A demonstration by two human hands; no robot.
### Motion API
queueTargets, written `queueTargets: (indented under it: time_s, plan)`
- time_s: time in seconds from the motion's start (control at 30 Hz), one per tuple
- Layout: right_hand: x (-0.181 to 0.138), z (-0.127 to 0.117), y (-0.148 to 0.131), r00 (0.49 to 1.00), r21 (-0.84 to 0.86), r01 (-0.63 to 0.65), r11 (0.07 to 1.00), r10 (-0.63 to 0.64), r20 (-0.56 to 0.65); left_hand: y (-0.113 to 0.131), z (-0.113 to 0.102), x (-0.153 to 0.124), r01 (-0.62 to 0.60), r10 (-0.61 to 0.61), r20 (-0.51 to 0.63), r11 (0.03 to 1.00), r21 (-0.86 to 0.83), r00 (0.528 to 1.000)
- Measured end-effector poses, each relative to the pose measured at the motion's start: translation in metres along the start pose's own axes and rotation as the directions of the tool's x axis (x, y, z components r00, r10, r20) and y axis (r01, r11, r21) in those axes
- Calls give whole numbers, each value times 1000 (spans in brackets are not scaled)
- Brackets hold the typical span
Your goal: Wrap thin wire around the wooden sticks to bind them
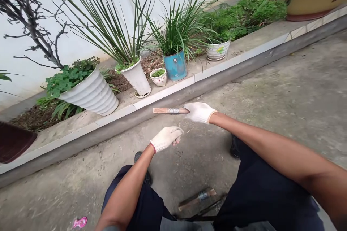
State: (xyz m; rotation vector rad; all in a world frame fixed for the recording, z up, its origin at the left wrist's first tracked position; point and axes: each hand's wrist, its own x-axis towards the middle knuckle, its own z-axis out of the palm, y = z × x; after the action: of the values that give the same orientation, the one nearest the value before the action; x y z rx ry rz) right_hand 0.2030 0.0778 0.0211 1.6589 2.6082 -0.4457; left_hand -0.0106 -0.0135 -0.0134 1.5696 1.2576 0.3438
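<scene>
My right hand [199, 112], in a white knit glove, grips one end of a short wooden stick [161, 110]. Silvery thread or wire [173, 110] is wound around the stick's middle. Just below it, my left hand [166, 138], also gloved, has its fingers pinched together on a thin pale strand [179, 122] that runs up towards the stick. Whether this strand joins the winding is too fine to tell. On the ground between my legs lies a second wooden piece [189, 203] with a similar wrapping, partly beside a dark long object [210, 207].
A low tiled ledge [168, 90] crosses in front of me. On it stand a tilted white ribbed pot [93, 94], a tall white pot [137, 77], a small pot [159, 79], a blue pot [175, 66] and others. A pink object [80, 222] lies on the concrete.
</scene>
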Motion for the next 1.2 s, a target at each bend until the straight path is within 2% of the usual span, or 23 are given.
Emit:
queueTargets:
  time_s: [0.13,0.2,0.27,0.33,0.4,0.47,0.5,0.53,0.6,0.67,0.7,0.73,0.8,0.87,0.93,1.03,1.1,1.2]
  plan:
    - [2,6,7,1000,-258,-18,966,15,-12,0,0,-4,54,-56,27,996,65,998]
    - [-3,10,7,994,-362,25,932,16,109,1,-6,-6,66,-66,-9,990,126,998]
    - [-10,15,6,955,-392,138,910,-17,295,2,-15,-7,70,-61,-65,984,161,996]
    - [-19,18,6,884,-320,292,901,-126,451,2,-25,-6,66,-43,-127,981,182,991]
    - [-28,18,6,790,-165,408,898,-257,557,0,-32,-4,74,-40,-177,979,188,983]
    - [-35,13,5,712,12,481,877,-398,579,-4,-34,-1,85,-50,-202,982,168,978]
    - [-38,9,4,697,88,501,861,-462,549,-6,-33,0,85,-53,-201,984,155,978]
    - [-39,3,3,707,146,506,850,-506,495,-7,-30,1,84,-55,-192,986,145,980]
    - [-37,-8,0,798,194,464,864,-503,332,-9,-21,1,87,-62,-174,986,141,983]
    - [-30,-17,-1,921,167,333,928,-358,156,-8,-8,-1,88,-66,-149,985,146,987]
    - [-25,-19,0,964,137,243,960,-255,78,-6,-2,-3,84,-65,-131,986,144,989]
    - [-19,-19,2,989,98,147,984,-149,14,-4,4,-5,74,-59,-106,988,137,993]
    - [-9,-14,8,997,-1,-12,1000,12,-71,1,11,-10,49,-44,-41,990,133,998]
    - [-2,-5,14,993,-126,-74,989,61,-101,4,11,-15,47,-46,-8,985,164,999]
    - [-3,6,16,998,-255,-68,965,61,-33,4,7,-17,37,-31,-27,970,242,999]
    - [-12,19,12,978,-350,24,936,50,201,1,-6,-17,1,45,-103,914,406,994]
    - [-22,22,7,929,-291,163,943,-47,368,-2,-13,-15,10,73,-156,880,474,985]
    - [-35,18,2,799,-50,369,928,-289,528,-6,-20,-12,64,47,-222,881,468,974]
